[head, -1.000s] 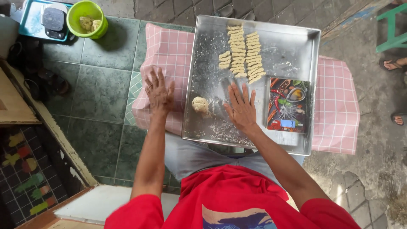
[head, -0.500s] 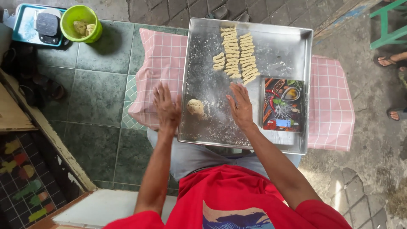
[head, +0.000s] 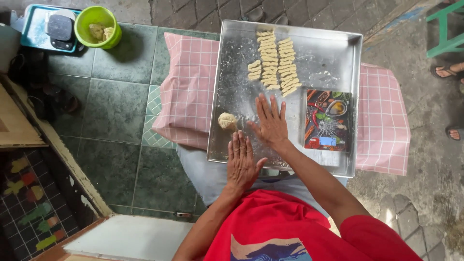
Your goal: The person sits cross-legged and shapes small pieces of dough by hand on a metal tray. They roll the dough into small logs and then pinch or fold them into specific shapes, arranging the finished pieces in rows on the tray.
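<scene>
Far left: a teal tray (head: 34, 30) is carrying a small grey device, with a green bowl (head: 96, 25) sitting just beside it on the green tiled floor (head: 116, 106); the bowl is holding pale lumps.

Centre left: a pink checked cloth (head: 186, 87) is lying under a large metal tray (head: 333, 53), which is resting across the person's lap.

On the tray, near its left edge: a dough ball (head: 227, 121) is sitting just beyond the fingertips of the left hand (head: 241, 162).

Left hand: lying flat, fingers together and outstretched, gripping nothing.

Right hand (head: 270, 123): pressing flat on the floured metal, fingers spread, gripping nothing, just right of the dough ball.

Above the hands: rows of shaped dough pieces (head: 275, 65) are lining the tray's far half.

Right of the hands: a colourful packet (head: 328, 121) is lying flat in the tray.

Far right: a green stool leg (head: 447, 24) and sandalled feet (head: 447, 72) are showing on rough concrete.
</scene>
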